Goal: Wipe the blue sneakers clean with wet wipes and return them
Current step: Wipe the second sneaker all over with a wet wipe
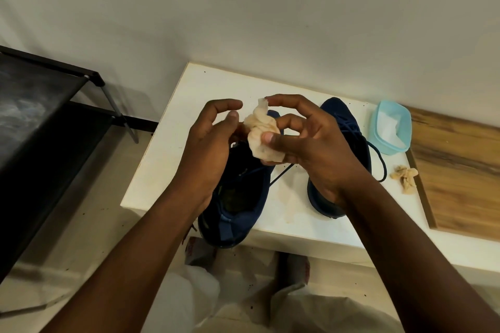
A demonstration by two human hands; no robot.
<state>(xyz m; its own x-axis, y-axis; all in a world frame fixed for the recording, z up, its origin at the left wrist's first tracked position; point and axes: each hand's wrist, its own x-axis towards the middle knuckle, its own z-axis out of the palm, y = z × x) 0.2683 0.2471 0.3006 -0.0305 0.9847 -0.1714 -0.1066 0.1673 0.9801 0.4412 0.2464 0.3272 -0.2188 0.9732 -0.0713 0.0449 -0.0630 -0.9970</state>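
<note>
Two dark blue sneakers stand on a white table (pixel 167 127). The left sneaker (pixel 238 197) sits under my hands, its heel over the table's front edge. The right sneaker (pixel 349 127) lies farther right, partly hidden by my right wrist. A crumpled, soiled wet wipe (pixel 259 130) is held above the left sneaker. My right hand (pixel 311 140) pinches it between thumb and fingers. My left hand (pixel 211 143) grips its other side with curled fingers.
A light blue tub of wipes (pixel 391 127) stands open at the back right. A used, balled wipe (pixel 404 177) lies by a wooden board (pixel 460 170). A black shoe rack (pixel 48 105) stands to the left. My legs and feet are below the table edge.
</note>
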